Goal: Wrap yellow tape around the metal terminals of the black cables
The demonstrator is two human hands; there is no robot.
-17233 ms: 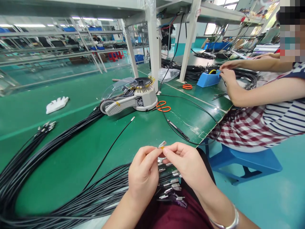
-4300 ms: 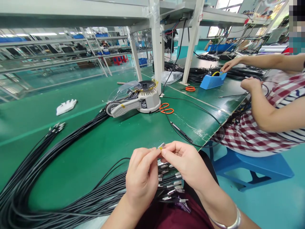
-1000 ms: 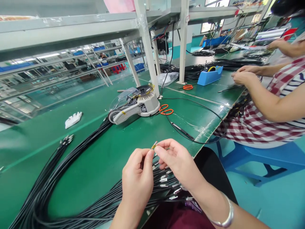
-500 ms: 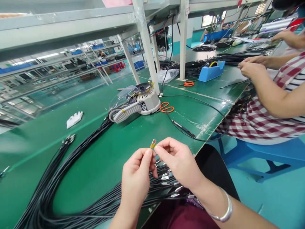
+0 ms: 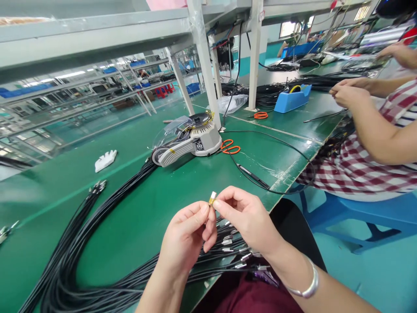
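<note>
A small silvery cable connector [image 5: 213,195], with yellowish tape around its lower part, stands up between my fingertips. My left hand [image 5: 189,232] pinches it from below, thumb against the fingers. From the other side, the thumb and forefinger of my right hand [image 5: 246,219] close on the taped part. Whatever cable runs from the connector is hidden by my hands. Beneath them lies a bundle of black cables [image 5: 140,278], several ending in bare metal connectors near the table edge. The bundle curves round on the left towards a grey tape dispenser [image 5: 206,141].
Orange-handled scissors [image 5: 230,147] and a black cutter knife [image 5: 253,176] lie beyond my hands. A white glove [image 5: 106,161] rests at the left. Farther right are a blue tape holder [image 5: 293,99] and a co-worker's hands [image 5: 352,91]. Metal posts [image 5: 208,69] stand behind the dispenser.
The connector has turned, its bright metal side now showing instead of the darker opening. My left hand has tilted slightly, and the whole view has shifted a little.
</note>
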